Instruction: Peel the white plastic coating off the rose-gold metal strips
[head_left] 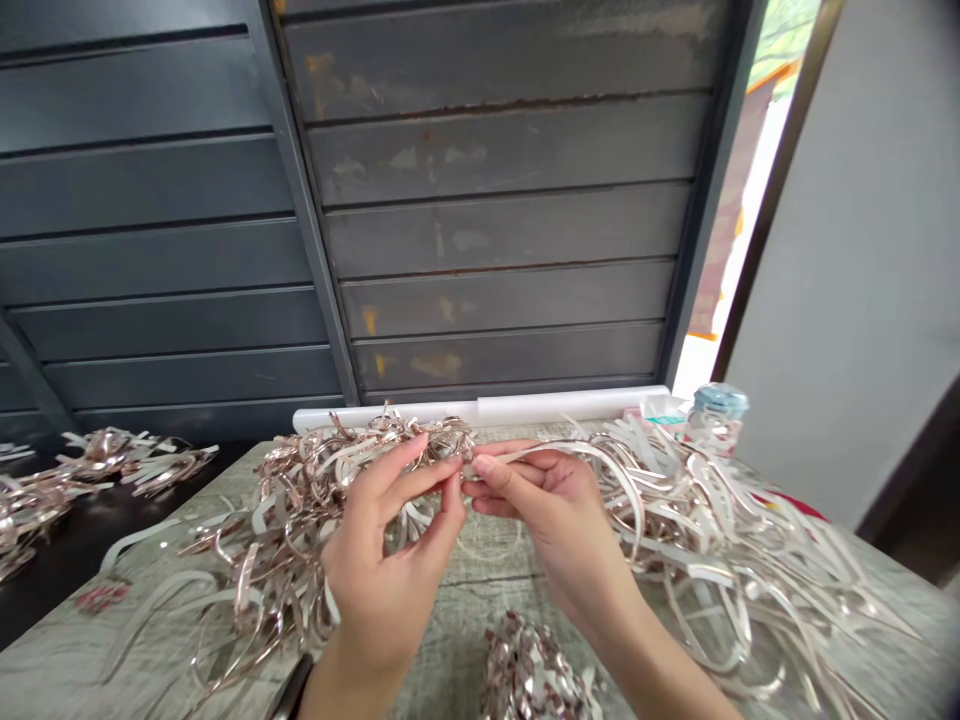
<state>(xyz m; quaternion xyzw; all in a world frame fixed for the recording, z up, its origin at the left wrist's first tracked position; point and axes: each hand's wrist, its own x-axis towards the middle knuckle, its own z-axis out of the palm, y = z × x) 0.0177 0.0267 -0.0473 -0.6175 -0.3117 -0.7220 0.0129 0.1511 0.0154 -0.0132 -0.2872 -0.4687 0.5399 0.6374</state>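
My left hand [397, 530] is raised over the middle of the table, its thumb and a finger pinched at the end of a thin strip. My right hand [551, 500] holds the same pale strip [600, 452] between thumb and fingers, close to my left fingertips. From there the strip curves away to the right. A tangled pile of shiny rose-gold and white strips [289, 520] lies behind and left of my left hand. Longer, looser strips [720, 560] spread out to the right. Below my hands sits a bunch of short shiny pieces [534, 670].
A white roll [555, 405] lies along the table's back edge. A jar with a blue lid [718, 415] and a tissue pack [664, 410] stand at the back right. More strips [112, 455] lie on a dark surface at left. A dark object [291, 690] is beside my left wrist.
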